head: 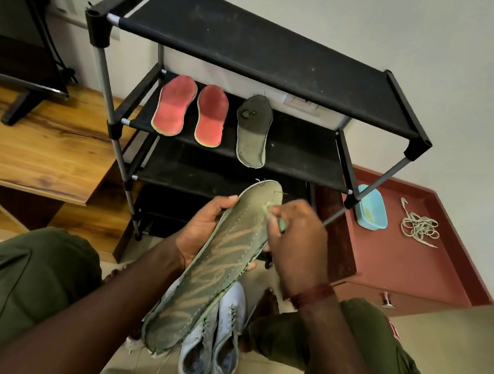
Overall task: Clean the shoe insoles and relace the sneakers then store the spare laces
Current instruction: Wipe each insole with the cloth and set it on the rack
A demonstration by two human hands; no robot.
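We cradle the olive insole (pixel 216 271) in our left hand (pixel 198 235), fingers curled round its edge to steady it for scrubbing. Our right hand (pixel 299 244) pinches a green brush (pixel 282 224) at its toe, toward one o'clock.

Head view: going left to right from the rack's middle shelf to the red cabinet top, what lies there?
Red insole → second red insole → grey insole → blue container → tangle of laces.

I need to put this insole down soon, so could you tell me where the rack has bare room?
The top shelf is bare. On the second shelf, a free patch lies between the grey insole and the right post. Its left half is crowded by two red insoles.
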